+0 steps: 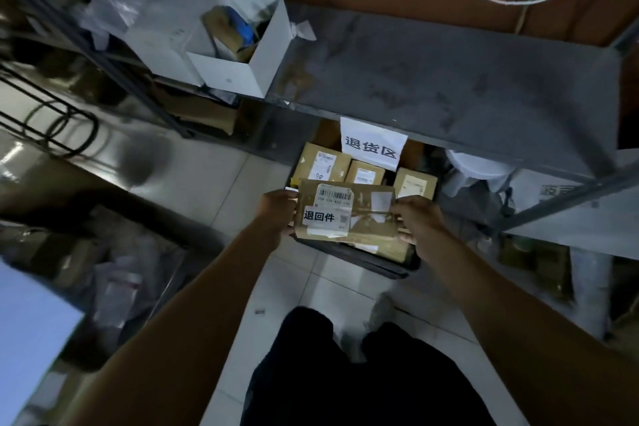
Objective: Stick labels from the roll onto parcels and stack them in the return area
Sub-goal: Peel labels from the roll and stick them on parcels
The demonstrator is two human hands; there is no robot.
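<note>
I hold a flat brown cardboard parcel (366, 225) between both hands, low over a dark bin (380, 264) on the floor under the shelf. A white label with black characters (325, 218) and a barcode sticker sit on its top face. My left hand (276, 211) grips its left edge. On the right edge, my right hand (420, 220) has its fingers curled round the parcel. Three small brown parcels (364, 174) lie in the bin behind it. A white paper sign (371, 143) hangs from the shelf edge above the bin. No label roll is in view.
A grey metal shelf (449, 79) spans the upper right, with an open white box (238, 45) of odds and ends at its left end. Loose bags and parcels (114, 273) lie on the tiled floor at left. My dark-trousered legs (345, 373) stand below.
</note>
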